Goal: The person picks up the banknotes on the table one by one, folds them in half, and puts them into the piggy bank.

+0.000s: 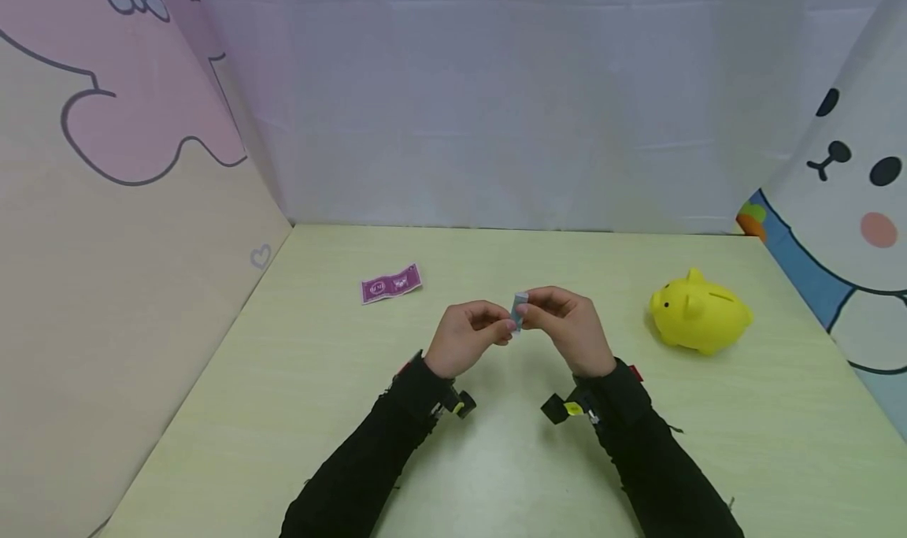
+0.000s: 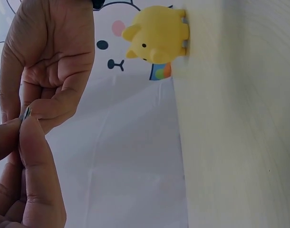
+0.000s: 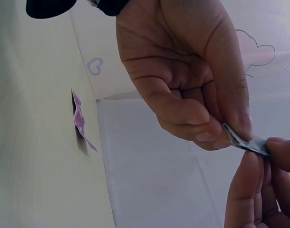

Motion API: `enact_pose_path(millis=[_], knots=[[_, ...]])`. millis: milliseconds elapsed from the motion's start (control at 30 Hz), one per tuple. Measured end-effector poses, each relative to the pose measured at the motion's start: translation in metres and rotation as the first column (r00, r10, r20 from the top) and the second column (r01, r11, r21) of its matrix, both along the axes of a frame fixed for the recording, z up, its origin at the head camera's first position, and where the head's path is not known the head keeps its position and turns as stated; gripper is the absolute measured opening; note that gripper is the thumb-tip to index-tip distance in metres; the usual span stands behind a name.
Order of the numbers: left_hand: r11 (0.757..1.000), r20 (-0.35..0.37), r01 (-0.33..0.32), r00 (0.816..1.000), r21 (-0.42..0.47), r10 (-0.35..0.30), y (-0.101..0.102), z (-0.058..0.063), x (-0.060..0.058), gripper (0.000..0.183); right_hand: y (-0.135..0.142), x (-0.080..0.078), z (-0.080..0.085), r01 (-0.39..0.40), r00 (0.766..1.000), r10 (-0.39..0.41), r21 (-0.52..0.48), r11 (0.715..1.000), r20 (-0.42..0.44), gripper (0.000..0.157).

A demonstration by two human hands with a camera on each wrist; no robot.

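Between both hands, above the middle of the table, is a small pale blue-grey paper note [image 1: 520, 302], folded into a narrow strip. My left hand [image 1: 462, 339] pinches its lower left end between thumb and fingers. The upper right part is pinched by my right hand [image 1: 569, 327]. In the right wrist view the folded layers of the note [image 3: 241, 144] show at one end, near the right thumb. Fingertips hide most of the note [image 2: 26, 113] in the left wrist view.
A purple play banknote [image 1: 391, 284], creased and slightly raised, lies on the table [image 1: 333, 412] to the left of the hands. On the right stands a yellow piggy bank [image 1: 700, 313] with a slot on its back. A white curtain [image 1: 496, 113] hangs behind the table.
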State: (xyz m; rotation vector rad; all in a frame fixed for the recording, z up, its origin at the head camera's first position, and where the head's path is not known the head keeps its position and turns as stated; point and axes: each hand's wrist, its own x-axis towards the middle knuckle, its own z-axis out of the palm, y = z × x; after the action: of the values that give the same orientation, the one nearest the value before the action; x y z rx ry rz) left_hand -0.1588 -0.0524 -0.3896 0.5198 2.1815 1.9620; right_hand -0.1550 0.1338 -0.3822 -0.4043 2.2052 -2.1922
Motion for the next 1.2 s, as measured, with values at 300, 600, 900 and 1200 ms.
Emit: enact_pose_path(millis=[300, 600, 900, 1200], knots=[[0.999, -0.006, 0.014, 1.000, 0.031, -0.014, 0.000, -0.003, -0.001, 0.019, -0.001, 0.000, -0.001, 0.000, 1.000, 0.000, -0.010, 1.000, -0.015, 0.025], [0.999, -0.013, 0.016, 1.000, 0.040, -0.016, -0.001, -0.005, -0.002, 0.019, 0.000, 0.002, -0.005, -0.017, 1.000, 0.017, 0.021, 1.000, -0.015, 0.026], [1.000, 0.027, -0.007, 1.000, 0.011, 0.007, -0.001, -0.005, -0.003, 0.017, 0.045, -0.005, 0.002, 0.151, 0.985, -0.122, 0.274, 0.950, -0.118, 0.034], [1.000, 0.039, -0.001, 0.999, 0.021, 0.000, -0.005, -0.005, -0.004, 0.018, 0.126, -0.009, 0.013, 0.423, 0.903, -0.303, 0.512, 0.748, -0.303, 0.049]])
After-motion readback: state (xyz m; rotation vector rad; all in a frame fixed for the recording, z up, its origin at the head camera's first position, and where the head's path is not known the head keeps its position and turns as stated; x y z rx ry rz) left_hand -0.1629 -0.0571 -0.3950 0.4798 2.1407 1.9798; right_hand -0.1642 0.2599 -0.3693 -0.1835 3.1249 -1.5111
